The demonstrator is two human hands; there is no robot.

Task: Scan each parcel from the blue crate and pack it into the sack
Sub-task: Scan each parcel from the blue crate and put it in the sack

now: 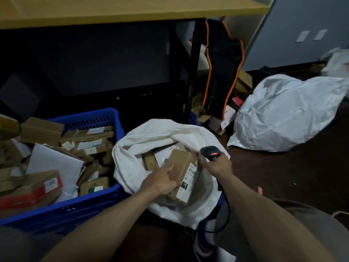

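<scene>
**Scan step, parcel over sack mouth**

Left hand (164,180) curled round the small brown cardboard parcel with a white label (184,172), held in the open mouth of the white woven sack (166,129). Right hand (220,166) gripped the black handheld scanner (210,152), red light lit, just beside the label. Judged next: drop the parcel in, then reach to the blue plastic crate (90,118).

Dark floor (283,176) below, bearing a blue crate (85,207) to the left of the left hand (162,179) and, just beside it, an open white sack (132,140) directly under both hands. Beyond and right of the right hand (217,165), a second white sack (283,114) lying on its side. Loose cartons (222,123) between it and the black rack leg (194,72).
</scene>
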